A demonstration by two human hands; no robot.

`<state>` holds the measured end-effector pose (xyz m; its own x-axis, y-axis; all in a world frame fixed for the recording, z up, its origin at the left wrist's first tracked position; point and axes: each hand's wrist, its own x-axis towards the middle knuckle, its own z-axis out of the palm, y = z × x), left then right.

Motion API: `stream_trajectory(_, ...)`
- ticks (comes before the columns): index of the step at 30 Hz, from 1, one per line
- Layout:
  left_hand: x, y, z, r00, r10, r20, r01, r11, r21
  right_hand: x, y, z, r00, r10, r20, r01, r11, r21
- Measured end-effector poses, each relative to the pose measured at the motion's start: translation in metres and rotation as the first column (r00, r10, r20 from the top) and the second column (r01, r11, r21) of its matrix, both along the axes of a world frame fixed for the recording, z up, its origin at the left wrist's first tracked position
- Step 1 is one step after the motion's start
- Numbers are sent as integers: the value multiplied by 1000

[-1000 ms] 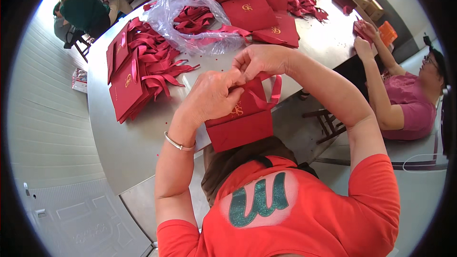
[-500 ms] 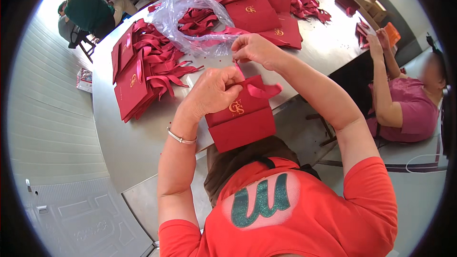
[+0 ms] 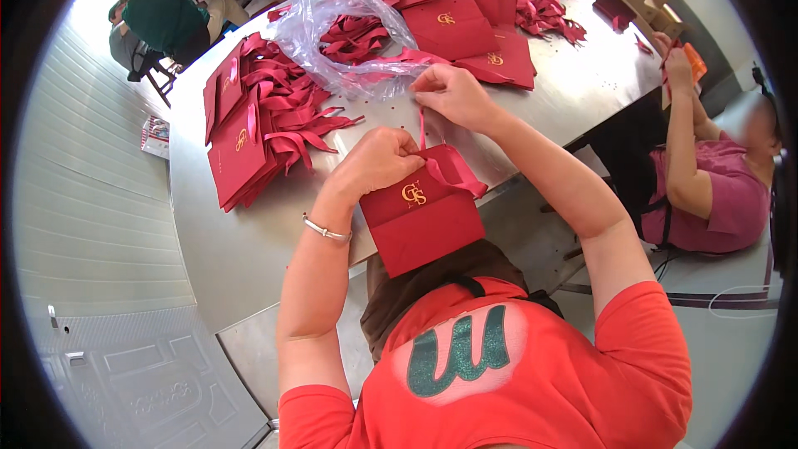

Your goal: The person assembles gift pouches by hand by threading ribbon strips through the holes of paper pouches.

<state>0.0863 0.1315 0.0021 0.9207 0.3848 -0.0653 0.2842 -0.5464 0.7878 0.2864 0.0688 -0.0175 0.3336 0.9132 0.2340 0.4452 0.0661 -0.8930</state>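
Observation:
A small dark red paper gift bag with a gold emblem lies in front of me at the table's near edge, its lower part over my lap. My left hand is closed on its upper left edge, the fingertips at the rim. Above the bag my right hand pinches the end of a thin pink-red ribbon, which runs taut down to the bag's top. Another stretch of the ribbon handle loops over the bag's front right. Exactly where the ribbon passes through the rim is too small to tell.
Finished-looking red bags with ribbons are stacked at left on the metal table. Beyond my hands lies a clear plastic bag with red ribbons. More flat red bags are piled behind. A co-worker in pink sits at right.
The ribbon between my right hand and the bag is drawn longer and straighter. Its loop at the right has dropped against the bag's front. The co-worker's hands have shifted.

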Motion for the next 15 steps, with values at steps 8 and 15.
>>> stream_trajectory(8, -6, -5, -3, 997, -27, 73, 20, 996, 87, -41, -123, 50, 854, 145, 499, -41, 976, -213)
stream_trajectory(15, -11, -7, -3, 998, 6, 58, -8, 999, 31, -53, -136, 52, 946, 46, 321, -21, 997, -79)
